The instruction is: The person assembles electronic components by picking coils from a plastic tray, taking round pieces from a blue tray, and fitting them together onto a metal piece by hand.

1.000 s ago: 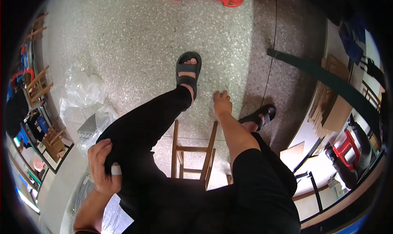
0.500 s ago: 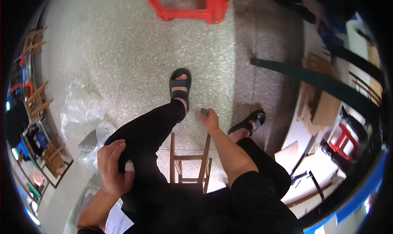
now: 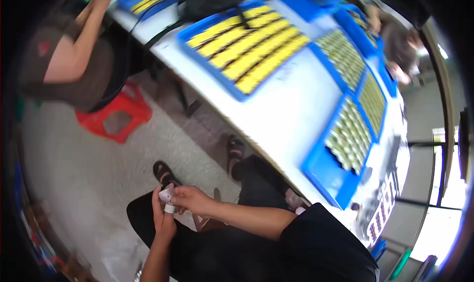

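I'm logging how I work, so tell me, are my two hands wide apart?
No, the left hand and the right hand are close together at a small pale piece.

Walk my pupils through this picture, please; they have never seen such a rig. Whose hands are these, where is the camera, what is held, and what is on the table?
There is no machine: a person works with bare hands. A wide fisheye camera on the head looks down, so straight edges bend near the rim. The left hand and right hand meet low in the view, holding a small pale piece between them; its kind is unclear. A white wrapping circles the left thumb. Ahead, a white table carries blue trays, some with yellow strips, others with small greenish pieces. At upper left, a co-worker sits on a red stool.
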### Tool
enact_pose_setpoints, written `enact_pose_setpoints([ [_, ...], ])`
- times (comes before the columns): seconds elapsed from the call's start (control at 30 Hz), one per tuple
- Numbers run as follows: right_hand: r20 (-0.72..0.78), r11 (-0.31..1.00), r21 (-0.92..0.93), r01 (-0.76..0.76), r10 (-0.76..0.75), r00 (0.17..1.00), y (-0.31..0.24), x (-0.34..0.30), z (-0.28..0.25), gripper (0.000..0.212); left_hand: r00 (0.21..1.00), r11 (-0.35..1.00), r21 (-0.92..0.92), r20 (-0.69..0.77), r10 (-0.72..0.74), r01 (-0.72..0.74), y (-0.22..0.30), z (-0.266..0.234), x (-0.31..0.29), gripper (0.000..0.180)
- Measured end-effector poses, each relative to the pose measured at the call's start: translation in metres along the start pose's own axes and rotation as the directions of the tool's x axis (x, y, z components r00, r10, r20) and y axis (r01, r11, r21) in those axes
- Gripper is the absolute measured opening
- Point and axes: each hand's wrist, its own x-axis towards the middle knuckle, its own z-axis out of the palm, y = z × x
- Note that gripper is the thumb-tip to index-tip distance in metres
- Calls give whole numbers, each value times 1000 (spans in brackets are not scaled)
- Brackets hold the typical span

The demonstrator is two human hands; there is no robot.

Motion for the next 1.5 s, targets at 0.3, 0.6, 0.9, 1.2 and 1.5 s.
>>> enact_pose_setpoints([
  [0.3,-123,378,-922,88,-498,859,-91,-232,4,16,933,921,-357,359,-20,157,75,121,-49,44],
  [0.6,-200,213,-907,-363,-977,-72,-96,-440,-78,32,793,880,-362,609,-26,306,143,191,-57,49],
  [0.9,-322,368,-704,-608,-928,-188,-58,-471,-135,41,523,910,-254,851,50,327,160,259,-71,53],
  [1.2,-575,434,-608,665,-818,9,-69,-451,-61,42,259,877,-247,955,147,412,159,284,-72,54],
  [1.5,-436,320,-562,762,-898,56,-53,-415,-21,38,219,877,-160,974,64,454,159,292,-110,60],
])
